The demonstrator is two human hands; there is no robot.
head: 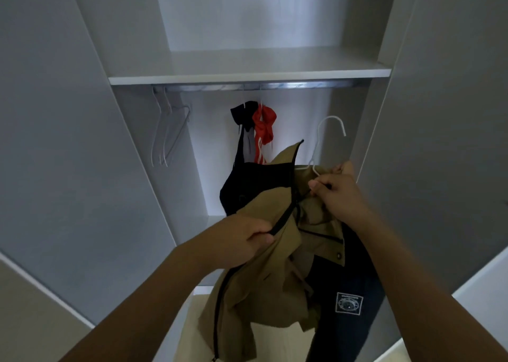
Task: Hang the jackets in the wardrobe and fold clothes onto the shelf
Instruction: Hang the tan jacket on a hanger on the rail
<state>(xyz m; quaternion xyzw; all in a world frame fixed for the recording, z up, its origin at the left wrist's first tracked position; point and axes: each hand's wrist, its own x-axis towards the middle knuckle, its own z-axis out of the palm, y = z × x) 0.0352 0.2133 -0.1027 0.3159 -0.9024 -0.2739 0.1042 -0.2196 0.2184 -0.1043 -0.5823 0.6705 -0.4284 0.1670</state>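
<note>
A: Item one, far left: what do we log under the rail?

B: We log two empty white hangers [165,133] hooked at the left end of the metal rail [255,85], which runs just beneath the shelf [247,72] of the wardrobe [132,119].

A: Item two, the left hand?

B: We record the left hand [239,238] near us, fingers curled and pinching the zipper edge of the tan jacket's [264,273] left front panel. Grip: clamped on the fabric.

A: Item three, centre of the rail?

B: We note a black garment [243,130] and a red garment [264,126] hanging side by side from the rail, far behind the jacket we hold.

A: Item four, the jacket itself?

B: Tan outer cloth, black zipper, dark navy lining with a square white patch [349,302] showing at lower right. We hold it in front of the open wardrobe, below the rail, not hung.

A: Item five, the right side?

B: A white hanger [327,138], hook upward and free of the rail, its lower part tucked into the jacket's collar. Our right hand [338,193] has fingers closed round the collar fabric and the hanger's wire together.
</note>
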